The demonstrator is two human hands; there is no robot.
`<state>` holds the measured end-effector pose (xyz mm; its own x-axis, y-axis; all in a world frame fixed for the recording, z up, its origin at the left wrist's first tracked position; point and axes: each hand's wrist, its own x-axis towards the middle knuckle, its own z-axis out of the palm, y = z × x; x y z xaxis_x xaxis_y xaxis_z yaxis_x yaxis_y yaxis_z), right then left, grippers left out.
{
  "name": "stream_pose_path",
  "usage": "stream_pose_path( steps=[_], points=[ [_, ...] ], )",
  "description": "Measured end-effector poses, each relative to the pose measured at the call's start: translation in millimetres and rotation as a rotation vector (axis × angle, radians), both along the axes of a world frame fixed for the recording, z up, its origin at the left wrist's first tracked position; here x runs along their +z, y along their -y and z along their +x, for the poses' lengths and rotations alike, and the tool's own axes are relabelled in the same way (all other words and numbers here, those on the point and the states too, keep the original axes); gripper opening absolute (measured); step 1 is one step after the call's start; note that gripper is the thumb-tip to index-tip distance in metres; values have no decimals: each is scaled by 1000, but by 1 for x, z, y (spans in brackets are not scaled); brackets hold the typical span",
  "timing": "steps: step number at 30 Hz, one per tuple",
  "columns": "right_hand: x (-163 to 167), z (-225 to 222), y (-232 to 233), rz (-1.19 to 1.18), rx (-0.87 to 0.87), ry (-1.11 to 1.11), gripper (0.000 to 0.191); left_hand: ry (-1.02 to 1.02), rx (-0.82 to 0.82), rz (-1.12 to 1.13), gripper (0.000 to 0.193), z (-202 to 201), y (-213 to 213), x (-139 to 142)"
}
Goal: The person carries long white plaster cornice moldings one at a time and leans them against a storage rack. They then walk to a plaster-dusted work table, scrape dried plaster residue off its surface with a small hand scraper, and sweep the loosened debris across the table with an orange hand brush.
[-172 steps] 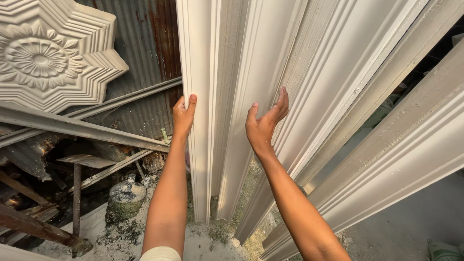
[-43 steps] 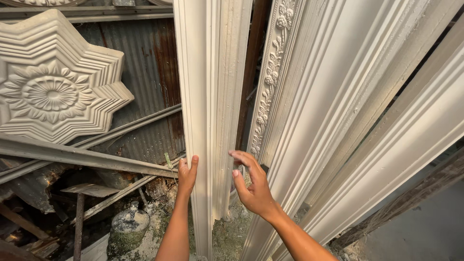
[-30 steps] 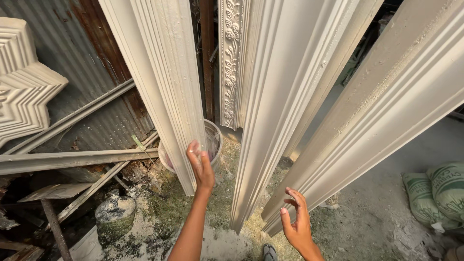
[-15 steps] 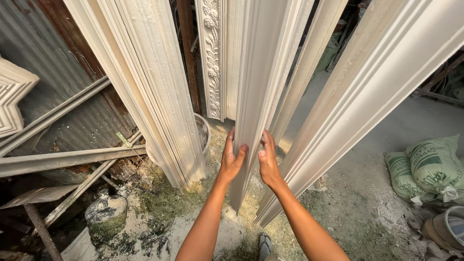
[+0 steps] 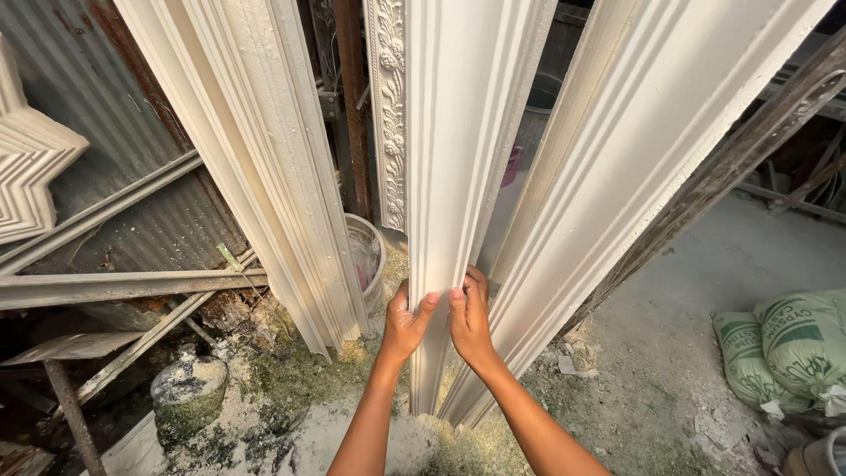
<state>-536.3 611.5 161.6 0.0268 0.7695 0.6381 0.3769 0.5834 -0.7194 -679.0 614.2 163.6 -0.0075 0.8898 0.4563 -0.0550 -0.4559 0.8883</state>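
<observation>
A tall white plaster cornice strip (image 5: 449, 176) stands nearly upright in the middle, its foot on the dusty ground. My left hand (image 5: 405, 324) grips its left edge low down. My right hand (image 5: 470, 319) grips its right edge at the same height, thumbs nearly touching. Another white moulding strip (image 5: 264, 159) leans to the left of it. A wider one (image 5: 634, 167) leans to the right. Behind them stands a narrow strip with carved floral relief (image 5: 388, 106).
A star-shaped plaster medallion (image 5: 26, 176) hangs on the corrugated metal wall at left. Metal bars (image 5: 115, 286) lie below it. A clear bucket (image 5: 366, 256) sits behind the strips. Green sacks (image 5: 784, 344) lie at right on the concrete floor. Plaster rubble covers the ground.
The left moulding strip has been set aside leaning left. Both my hands moved from it to the middle strip and closed on its lower edges.
</observation>
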Motion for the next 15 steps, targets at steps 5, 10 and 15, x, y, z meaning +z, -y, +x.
stream_pose_path(
  steps=[5, 10, 15],
  points=[
    [34, 7, 27, -100, 282, 13, 51, 52, 177, 33, 53, 3, 8, -10],
    [40, 55, 67, -237, 481, 126, 56, -42, 394, -111, 53, 6, 7, -12],
    [9, 137, 66, 347, 247, 69, 46, -68, 482, -160, 57, 8, 1, -4]
  ],
)
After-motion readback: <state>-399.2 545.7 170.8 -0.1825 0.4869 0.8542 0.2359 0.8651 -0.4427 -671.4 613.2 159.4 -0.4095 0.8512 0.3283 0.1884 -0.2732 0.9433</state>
